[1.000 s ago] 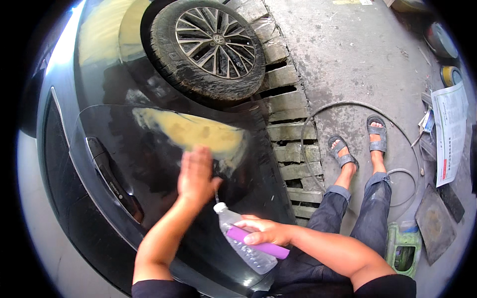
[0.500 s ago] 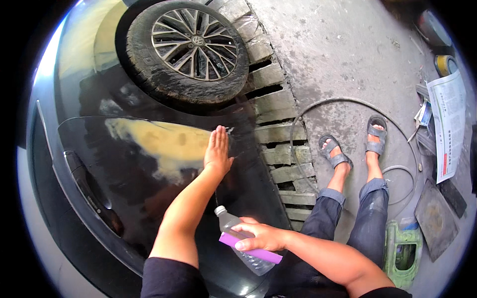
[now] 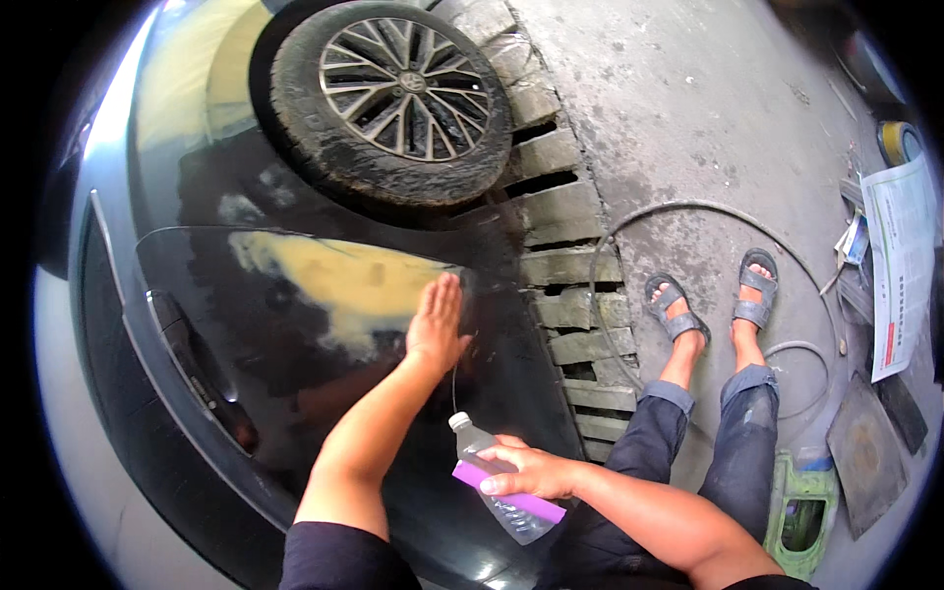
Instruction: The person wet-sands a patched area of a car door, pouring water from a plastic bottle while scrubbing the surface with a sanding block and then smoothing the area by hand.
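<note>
My left hand (image 3: 436,320) lies flat with fingers stretched out on the dark car door (image 3: 413,462), over the right end of a tan filler patch (image 3: 334,280). My right hand (image 3: 526,469) is wrapped round a clear plastic bottle (image 3: 479,440), tilted with its white cap toward the door. A flat purple block (image 3: 531,505) is held against the bottle in the same grip. From the cap a thin stream of what looks like water runs up toward the left hand. A black door handle (image 3: 187,359) is at the left of the panel.
A wheel (image 3: 413,84) stands beyond the door. Right of the car are worn slats (image 3: 575,263) and concrete floor (image 3: 678,128). A grey hose (image 3: 708,204) loops round my sandalled feet. A green plastic stool (image 3: 782,511) and a newspaper sheet (image 3: 900,265) lie farther right.
My left hand has slid slightly nearer to me over the panel, off the patch's far edge. My right hand keeps its grip on the bottle and block. The whole view has shifted a little.
</note>
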Demonstrator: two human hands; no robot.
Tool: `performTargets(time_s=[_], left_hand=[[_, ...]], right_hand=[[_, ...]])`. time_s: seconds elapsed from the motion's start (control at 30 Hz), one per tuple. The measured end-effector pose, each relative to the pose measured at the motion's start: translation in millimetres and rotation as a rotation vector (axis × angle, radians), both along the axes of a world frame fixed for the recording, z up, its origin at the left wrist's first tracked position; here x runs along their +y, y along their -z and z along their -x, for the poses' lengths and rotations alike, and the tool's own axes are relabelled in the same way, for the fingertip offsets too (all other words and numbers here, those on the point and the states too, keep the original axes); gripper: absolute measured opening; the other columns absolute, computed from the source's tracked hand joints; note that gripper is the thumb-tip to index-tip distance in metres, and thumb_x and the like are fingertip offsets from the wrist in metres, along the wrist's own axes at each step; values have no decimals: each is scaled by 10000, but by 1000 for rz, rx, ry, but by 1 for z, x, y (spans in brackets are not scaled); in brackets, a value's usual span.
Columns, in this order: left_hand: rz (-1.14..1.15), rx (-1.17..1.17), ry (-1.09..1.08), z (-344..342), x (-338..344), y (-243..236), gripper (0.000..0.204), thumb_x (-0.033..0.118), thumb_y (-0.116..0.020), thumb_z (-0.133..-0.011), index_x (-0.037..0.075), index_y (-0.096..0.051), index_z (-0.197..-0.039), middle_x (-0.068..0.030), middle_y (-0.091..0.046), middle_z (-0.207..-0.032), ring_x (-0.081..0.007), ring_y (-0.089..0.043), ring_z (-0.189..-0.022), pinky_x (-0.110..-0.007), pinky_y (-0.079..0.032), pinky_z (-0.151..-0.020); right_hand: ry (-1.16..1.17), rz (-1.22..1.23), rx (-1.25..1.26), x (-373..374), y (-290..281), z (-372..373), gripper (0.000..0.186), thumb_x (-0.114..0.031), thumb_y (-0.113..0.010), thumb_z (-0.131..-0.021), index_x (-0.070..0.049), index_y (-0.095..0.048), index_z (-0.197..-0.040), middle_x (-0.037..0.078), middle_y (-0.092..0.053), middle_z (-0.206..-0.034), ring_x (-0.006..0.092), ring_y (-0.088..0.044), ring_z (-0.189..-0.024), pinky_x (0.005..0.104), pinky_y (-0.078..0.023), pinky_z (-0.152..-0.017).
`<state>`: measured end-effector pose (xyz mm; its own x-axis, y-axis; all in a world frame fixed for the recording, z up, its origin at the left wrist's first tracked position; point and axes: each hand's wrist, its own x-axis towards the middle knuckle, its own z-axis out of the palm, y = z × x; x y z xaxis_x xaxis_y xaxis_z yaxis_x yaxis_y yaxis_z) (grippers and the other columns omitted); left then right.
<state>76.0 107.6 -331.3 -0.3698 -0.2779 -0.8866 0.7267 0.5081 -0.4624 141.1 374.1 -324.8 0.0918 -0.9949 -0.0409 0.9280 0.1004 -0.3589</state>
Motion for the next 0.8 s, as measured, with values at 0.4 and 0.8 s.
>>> performTargets(time_s=[0.4,0.8], left_hand=[[-15,870,53,131,-75,-225,831,524,-513,-1002,40,-222,-1612,-124,-143,-1708,-294,-74,-1587,-464,-76,-1266],[-150,380,75,74,-36,-59,694,422,-531,-973,-8,-406,-1503,-164,-424,-1484,-389,-313,-1456,-500,-171,-1251]], right_hand=[[167,256,87,-32,-82,64,932,-634,-725,-812,-64,-449,-1496,263,-134,-1635,420,-183,-1520,480,-226,-1221],[35,82,120,-27,-32,32,929,-656,-717,-830,-62,-454,-1493,262,-151,-1626,414,-178,-1524,465,-230,-1221]])
